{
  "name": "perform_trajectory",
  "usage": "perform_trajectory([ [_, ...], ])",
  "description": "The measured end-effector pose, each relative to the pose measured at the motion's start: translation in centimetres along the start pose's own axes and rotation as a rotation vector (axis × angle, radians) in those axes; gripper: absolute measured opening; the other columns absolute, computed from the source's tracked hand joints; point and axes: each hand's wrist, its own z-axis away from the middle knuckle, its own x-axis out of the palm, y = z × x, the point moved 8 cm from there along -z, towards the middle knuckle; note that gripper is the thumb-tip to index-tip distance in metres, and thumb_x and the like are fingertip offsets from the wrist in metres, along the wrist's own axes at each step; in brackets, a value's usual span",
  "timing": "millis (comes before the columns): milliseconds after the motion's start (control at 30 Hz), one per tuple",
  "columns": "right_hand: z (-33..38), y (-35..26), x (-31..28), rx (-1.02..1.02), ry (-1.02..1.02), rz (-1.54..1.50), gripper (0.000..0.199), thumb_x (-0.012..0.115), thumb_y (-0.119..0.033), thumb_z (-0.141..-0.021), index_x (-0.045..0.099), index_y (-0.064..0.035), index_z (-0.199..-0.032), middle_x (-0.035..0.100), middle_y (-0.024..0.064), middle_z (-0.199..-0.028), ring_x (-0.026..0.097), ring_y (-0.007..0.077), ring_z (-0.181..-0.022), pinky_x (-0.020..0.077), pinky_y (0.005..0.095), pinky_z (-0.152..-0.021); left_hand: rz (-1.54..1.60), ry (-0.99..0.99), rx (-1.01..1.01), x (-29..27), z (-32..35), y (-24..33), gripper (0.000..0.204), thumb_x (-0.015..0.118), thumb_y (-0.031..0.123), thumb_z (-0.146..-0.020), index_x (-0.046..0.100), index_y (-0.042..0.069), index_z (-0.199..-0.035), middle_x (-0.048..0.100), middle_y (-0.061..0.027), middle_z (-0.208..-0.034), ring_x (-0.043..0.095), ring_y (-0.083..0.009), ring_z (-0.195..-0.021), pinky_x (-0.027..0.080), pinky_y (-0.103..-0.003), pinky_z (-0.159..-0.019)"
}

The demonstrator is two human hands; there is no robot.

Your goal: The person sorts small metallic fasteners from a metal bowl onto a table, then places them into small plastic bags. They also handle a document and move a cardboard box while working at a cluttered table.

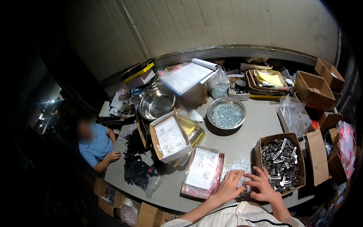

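Note:
My left hand (230, 186) and my right hand (264, 187) come together at the front edge of the table, fingers bent inward. Between their fingertips is a small shiny, clear-looking packet (241, 182); its contents are too small to make out. Just beyond the fingers lies a loose pile of small pale metal pieces (238, 165). To the left of my left hand sits an open carton (183, 189) of pink-edged clear bags, with a handwritten sheet on top. A cardboard box (258, 154) full of dark and silvery metal clips stands right beside my right hand.
A steel bowl (242, 126) of small silvery parts stands mid-table; another steel bowl (145, 108) is further left. A clipboard (185, 77) lies on the clutter behind. Cartons (315, 89) crowd the right. Black parts (132, 147) lie near a seated person (97, 143) at left.

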Motion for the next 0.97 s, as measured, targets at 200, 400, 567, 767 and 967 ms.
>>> perform_trajectory([
  [200, 0.7, 0.1, 3.3, -0.03, -0.158, -0.117, 0.052, 0.068, -0.027, -0.068, 0.07, -0.0146, -0.119, 0.058, 0.0066, -0.139, 0.025, 0.0394, -0.147, -0.0008, 0.065, -0.117, -0.048, -0.139, 0.098, 2.9, 0.5, -1.8, 0.032, 0.068, 0.001, -0.066, 0.057, 0.003, -0.096, 0.059, -0.0134, -0.096, 0.057, -0.034, -0.096, 0.043, -0.042, -0.088],
  [400, 0.0, -0.9, 2.9, -0.067, -0.007, -0.219, 0.043, 0.064, -0.019, -0.073, 0.07, -0.0105, -0.115, 0.066, 0.0088, -0.122, 0.048, 0.0329, -0.131, 0.0164, 0.0584, -0.117, -0.064, -0.023, -0.038, 2.1, 2.0, -3.3, 0.02, 0.068, 0.002, -0.071, 0.055, 0.006, -0.086, 0.061, -0.0111, -0.081, 0.06, -0.0353, -0.081, 0.045, -0.046, -0.075],
  [567, 1.7, 5.2, 7.6, 0.371, -0.053, 0.234, 0.074, 0.078, -0.041, -0.078, 0.05, 0.0008, -0.133, 0.067, 0.0201, -0.107, 0.068, 0.0333, -0.095, 0.0555, 0.0408, -0.077, -0.069, 0.144, -0.247, -0.9, 4.6, -5.8, 0.024, 0.076, 0.008, -0.078, 0.055, 0.005, -0.087, 0.061, -0.0097, -0.075, 0.061, -0.0321, -0.074, 0.047, -0.043, -0.07],
  [767, 1.8, 8.5, 14.3, 0.44, -0.26, 0.513, 0.095, 0.079, -0.054, -0.074, 0.043, 0.0085, -0.135, 0.066, 0.0189, -0.085, 0.07, 0.0346, -0.074, 0.0562, 0.0409, -0.062, -0.032, 0.168, -0.28, -1.1, 7.5, -5.1, 0.026, 0.078, 0.009, -0.078, 0.055, 0.005, -0.09, 0.063, -0.009, -0.076, 0.063, -0.0312, -0.075, 0.047, -0.043, -0.069],
  [967, -0.6, 9.5, 16.0, 0.123, -0.067, 0.523, 0.063, 0.076, -0.028, -0.076, 0.049, 0.0038, -0.124, 0.066, 0.0177, -0.083, 0.069, 0.0331, -0.067, 0.0544, 0.0414, -0.055, 0.001, 0.14, -0.366, -0.4, 9.7, -4.9, 0.024, 0.079, 0.014, -0.081, 0.058, 0.005, -0.091, 0.065, -0.0111, -0.08, 0.066, -0.0292, -0.078, 0.051, -0.04, -0.072],
])
